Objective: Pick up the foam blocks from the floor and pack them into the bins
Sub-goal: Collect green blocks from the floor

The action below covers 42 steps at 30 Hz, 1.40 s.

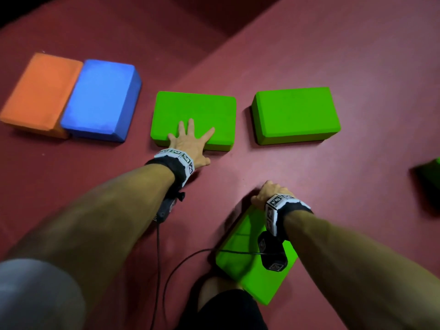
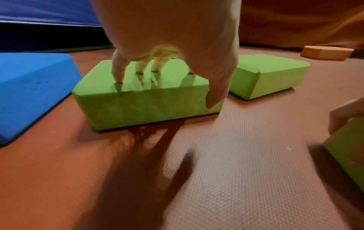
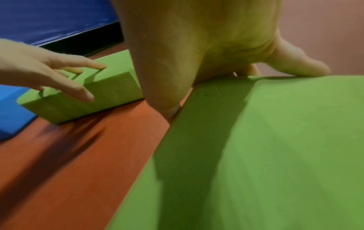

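Several foam blocks lie on the red floor mat [image 1: 333,55]. My left hand [image 1: 190,141] [image 2: 167,38] [image 3: 39,65] rests spread on the middle green block [image 1: 204,108] [image 2: 147,105] [image 3: 110,87], fingertips on its top and thumb against its near side. My right hand [image 1: 266,192] [image 3: 206,38] [image 2: 342,115] grips the far edge of another green block [image 1: 252,282] [image 3: 275,155] [image 2: 346,149], held tilted close to my body. A third green block [image 1: 297,113] [image 2: 275,73] lies to the right. No bin is in view.
A blue block [image 1: 102,98] [image 2: 29,93] leans on an orange block [image 1: 40,89] at the left. Part of a dark green object [image 1: 428,172] shows at the right edge. A tan block [image 2: 325,52] lies farther back. Wrist cables [image 1: 158,258] trail by my leg.
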Each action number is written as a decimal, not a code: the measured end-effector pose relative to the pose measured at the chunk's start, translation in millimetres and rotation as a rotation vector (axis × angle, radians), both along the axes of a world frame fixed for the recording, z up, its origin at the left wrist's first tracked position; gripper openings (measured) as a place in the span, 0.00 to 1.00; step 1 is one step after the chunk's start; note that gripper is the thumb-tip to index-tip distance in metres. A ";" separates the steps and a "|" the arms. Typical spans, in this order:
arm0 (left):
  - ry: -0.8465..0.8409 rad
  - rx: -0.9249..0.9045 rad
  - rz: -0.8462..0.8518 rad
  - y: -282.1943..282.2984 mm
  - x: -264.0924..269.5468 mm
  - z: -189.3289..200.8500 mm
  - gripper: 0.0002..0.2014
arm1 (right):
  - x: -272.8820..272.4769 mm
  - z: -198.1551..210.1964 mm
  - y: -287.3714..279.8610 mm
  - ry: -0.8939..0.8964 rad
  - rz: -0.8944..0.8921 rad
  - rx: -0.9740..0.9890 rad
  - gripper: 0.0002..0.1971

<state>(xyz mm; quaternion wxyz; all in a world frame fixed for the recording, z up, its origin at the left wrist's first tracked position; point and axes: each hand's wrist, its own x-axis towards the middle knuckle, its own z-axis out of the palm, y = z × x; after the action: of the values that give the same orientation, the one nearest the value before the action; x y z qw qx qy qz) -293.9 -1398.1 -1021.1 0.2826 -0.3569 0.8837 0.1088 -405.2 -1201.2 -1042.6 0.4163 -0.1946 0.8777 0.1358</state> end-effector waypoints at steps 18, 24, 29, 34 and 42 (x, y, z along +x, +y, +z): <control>0.047 0.008 -0.002 -34.5 9.1 8.4 0.47 | -39.1 31.2 -75.7 0.081 0.030 -0.380 0.50; -0.013 -0.003 0.058 -49.2 -2.0 -5.0 0.59 | -29.9 8.7 -97.1 0.101 0.078 -0.268 0.49; -0.058 0.020 0.100 -57.9 -4.6 -12.4 0.59 | -24.9 -7.9 -95.0 0.095 0.164 -0.249 0.55; -0.076 0.006 0.024 -50.8 8.9 -10.0 0.51 | -25.6 7.5 -90.3 0.072 0.188 -0.217 0.48; -0.088 0.062 0.038 -20.4 43.5 12.8 0.50 | -25.2 44.8 -70.0 0.121 0.247 -0.315 0.49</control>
<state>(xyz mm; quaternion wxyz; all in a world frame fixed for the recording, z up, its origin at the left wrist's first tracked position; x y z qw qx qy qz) -250.4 -1418.5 -1008.3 0.3300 -0.3690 0.8597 0.1255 -430.4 -1271.2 -997.8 0.3071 -0.3552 0.8810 0.0583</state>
